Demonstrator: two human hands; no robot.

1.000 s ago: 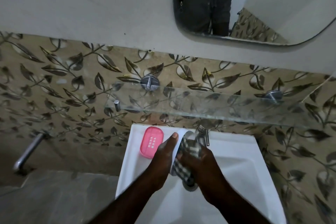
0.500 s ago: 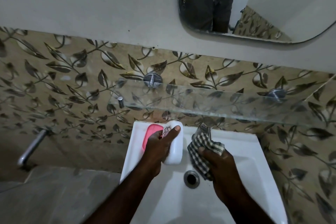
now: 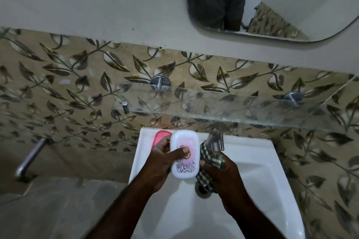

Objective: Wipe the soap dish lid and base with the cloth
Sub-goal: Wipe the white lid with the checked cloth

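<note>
Left hand point(image 3: 161, 163), over the sink point(image 3: 262, 170), now holds the lid point(image 3: 184, 153) printed-side up, thumb clamped on top. A second ago it was edge-on. Right hand point(image 3: 219, 176) is bunched round the cloth point(image 3: 210, 161), just beside the lid's right edge, so top's next I guess. Pink base point(image 3: 160, 137) waits just behind the left hand.

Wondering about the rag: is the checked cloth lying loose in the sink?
No, the right hand grips the checked cloth above the sink, beside the white lid.
</note>
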